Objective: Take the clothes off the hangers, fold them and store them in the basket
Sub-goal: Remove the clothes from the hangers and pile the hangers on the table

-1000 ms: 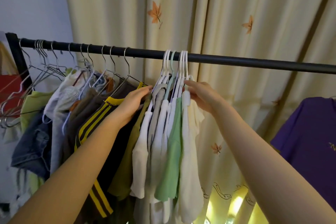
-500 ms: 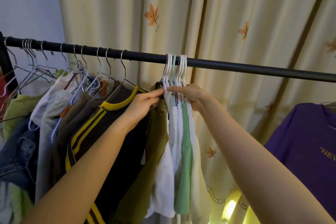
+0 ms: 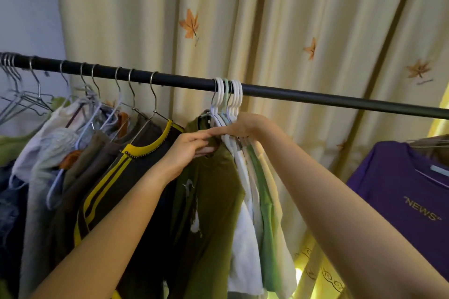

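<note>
Head view: left hand (image 3: 188,147) fingers now pinch the olive shirt (image 3: 213,192) collar.

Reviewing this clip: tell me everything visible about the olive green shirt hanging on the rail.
The olive green shirt looks like soft knit fabric, with a pale print on its front too blurred to read. It hangs from the black rail, between a dark garment with yellow stripes and a bunch of pale tops on white plastic hangers. The left hand pinches its collar; the right hand reaches across just above it.
</note>
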Motion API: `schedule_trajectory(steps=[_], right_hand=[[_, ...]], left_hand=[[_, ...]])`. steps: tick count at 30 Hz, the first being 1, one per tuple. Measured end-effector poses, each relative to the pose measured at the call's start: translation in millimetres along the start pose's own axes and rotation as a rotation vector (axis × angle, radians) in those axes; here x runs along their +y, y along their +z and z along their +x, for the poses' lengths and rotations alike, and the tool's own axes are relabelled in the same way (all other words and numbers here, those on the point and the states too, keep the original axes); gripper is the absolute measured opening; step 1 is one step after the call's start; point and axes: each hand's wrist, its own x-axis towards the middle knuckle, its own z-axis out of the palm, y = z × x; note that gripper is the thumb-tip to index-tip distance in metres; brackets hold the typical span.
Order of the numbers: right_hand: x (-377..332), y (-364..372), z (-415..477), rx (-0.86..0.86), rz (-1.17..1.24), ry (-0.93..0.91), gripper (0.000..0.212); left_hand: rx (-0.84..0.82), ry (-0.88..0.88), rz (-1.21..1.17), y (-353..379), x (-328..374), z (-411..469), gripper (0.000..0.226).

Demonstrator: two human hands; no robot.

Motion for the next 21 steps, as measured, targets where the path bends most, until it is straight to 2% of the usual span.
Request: schedule_trajectory(steps=[3, 5, 8, 9, 10, 12, 14, 17, 21], right_hand=[[-2.5, 1.3, 4.8, 0.013, 0.015, 0.013, 0.068], [2.3, 7.5, 6.5, 0.077, 0.124, 0.017, 0.056], [15.5, 13.9, 6.9, 0.171, 0.306, 0.033, 0.061], [19.2, 14.2, 6.5, 0.180, 0.350, 0.033, 0.065], [22.3, 14.7, 6.0, 0.179, 0.381, 0.026, 0.068], [27.2, 16.1, 6.0, 0.188, 0.417, 0.007, 0.068], [31.4, 18.1, 7.8, 0.225, 0.453, -0.002, 0.063], [36.0, 12.0, 8.8, 0.288, 0.527, -0.021, 0.048], [43.0, -12.4, -6.2, 0.305, 0.533, -0.064, 0.048]], left_hand=[[-0.095, -0.094, -0.137, 5.3, 1.9, 3.4, 0.039], [-0.042, -0.089, -0.119, 10.0, 8.3, 11.9, 0.033], [0.314, 0.069, 0.161, 8.6, 10.4, 31.9, 0.015], [0.414, 0.121, 0.308, 4.9, 7.9, 38.0, 0.023], [0.447, 0.158, 0.452, 0.7, 2.7, 44.6, 0.039], [0.382, 0.201, 0.595, -3.8, -4.2, 55.7, 0.066], [0.269, 0.216, 0.580, -2.7, -8.1, 66.8, 0.073], [0.174, 0.296, 0.528, 6.8, -12.0, 82.0, 0.064], [0.253, 0.415, 0.466, 22.2, -5.3, 91.6, 0.057]])
